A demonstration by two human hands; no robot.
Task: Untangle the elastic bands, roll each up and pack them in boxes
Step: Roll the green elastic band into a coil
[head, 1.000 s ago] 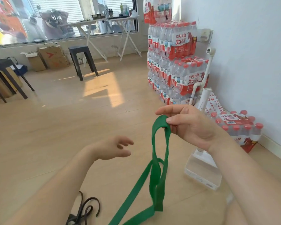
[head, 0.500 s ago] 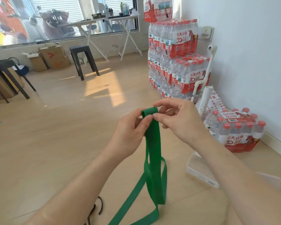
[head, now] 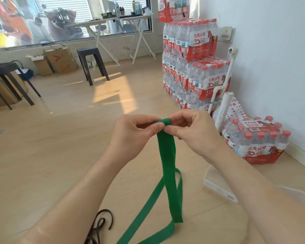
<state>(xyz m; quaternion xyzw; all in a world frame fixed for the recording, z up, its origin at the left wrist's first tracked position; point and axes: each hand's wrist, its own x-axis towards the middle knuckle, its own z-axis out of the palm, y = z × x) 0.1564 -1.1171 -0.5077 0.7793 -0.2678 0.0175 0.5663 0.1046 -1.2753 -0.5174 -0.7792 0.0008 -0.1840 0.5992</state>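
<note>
Both hands meet in mid-air above the wooden floor (head: 60, 155). The left hand (head: 130, 136) and right hand (head: 192, 132) each pinch the folded top end of the green elastic band (head: 167, 155), fingers closed on it from either side. The band hangs down in loose loops. A dark band (head: 99, 226) lies on the floor, and a clear plastic box (head: 217, 187) sits under the right forearm.

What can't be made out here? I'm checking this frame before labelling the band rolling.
All in the head view:
- Flat green elastic band: its lower end runs off the bottom edge.
- Band's top fold: mostly covered by the left hand and right hand, so any roll is unclear.
- Thin dark brown elastic band: cut off by the bottom edge.
- Clear plastic box: partly hidden behind the right forearm.
</note>
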